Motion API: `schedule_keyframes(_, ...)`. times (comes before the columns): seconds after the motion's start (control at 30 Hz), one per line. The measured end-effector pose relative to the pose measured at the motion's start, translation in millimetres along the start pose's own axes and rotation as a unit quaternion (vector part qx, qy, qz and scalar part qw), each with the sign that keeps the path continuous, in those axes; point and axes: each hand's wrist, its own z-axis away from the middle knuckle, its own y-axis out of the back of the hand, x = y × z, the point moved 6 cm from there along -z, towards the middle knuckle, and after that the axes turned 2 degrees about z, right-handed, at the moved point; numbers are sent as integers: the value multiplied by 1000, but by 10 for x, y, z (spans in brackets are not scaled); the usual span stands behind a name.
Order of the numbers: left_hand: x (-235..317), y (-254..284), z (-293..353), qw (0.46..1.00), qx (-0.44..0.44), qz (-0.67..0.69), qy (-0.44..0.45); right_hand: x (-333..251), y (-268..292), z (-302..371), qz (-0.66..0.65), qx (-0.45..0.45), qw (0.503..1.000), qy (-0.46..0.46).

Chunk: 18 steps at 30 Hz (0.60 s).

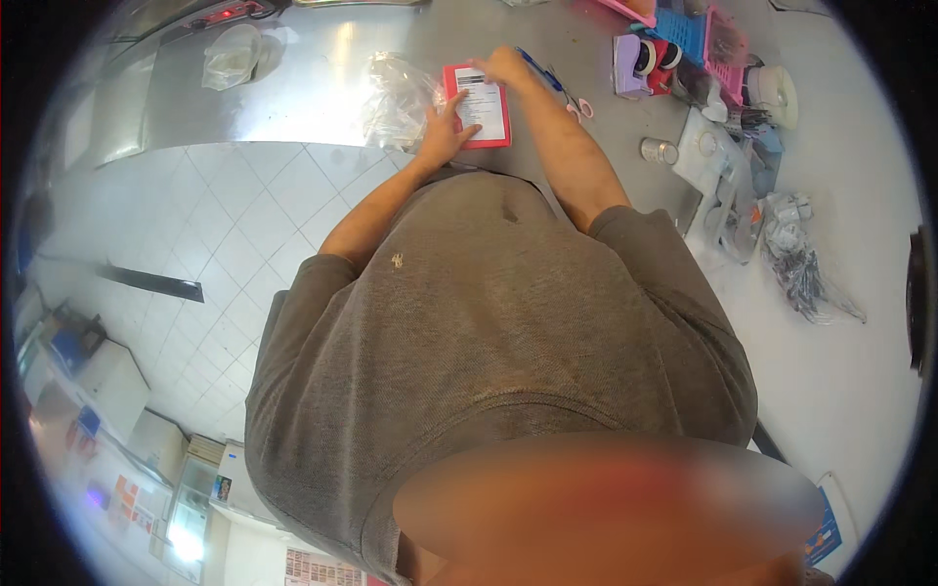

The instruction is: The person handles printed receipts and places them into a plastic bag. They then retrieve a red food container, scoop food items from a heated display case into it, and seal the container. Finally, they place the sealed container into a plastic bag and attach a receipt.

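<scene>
A flat red packet with a white printed label lies on the metal table, close to my body. My left hand rests on its left side, fingers spread over the label's edge. At the packet's top edge is my right hand, with a finger stretched out to the left; its other fingers are too small to make out well. Left of the packet, beside my left hand, sits a crumpled clear plastic bag. To the right of my right hand are a blue pen and pink-handled scissors.
Pink and blue baskets stand at the far right, near a lilac tape dispenser and a roll of tape. A small can and plastic-wrapped items lie nearer. A bag-lined tub stands far left.
</scene>
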Motion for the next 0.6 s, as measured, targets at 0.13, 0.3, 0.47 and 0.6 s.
schedule_keyframes(0.13, 64, 21, -14, 1000, 13, -4, -23, 38, 162, 373, 49, 182, 980, 71)
schedule_keyframes(0.3, 7, 1, -14, 1000, 1, -15, -15, -24, -14, 439, 126, 166, 961, 183)
schedule_keyframes(0.47, 163, -12, 21, 998, 7, -37, -41, 444, 299, 413, -11, 291, 953, 88)
schedule_keyframes(0.6, 222, -65, 110, 995, 20, 95, -23, 1878, 853, 917, -126, 714, 687, -56)
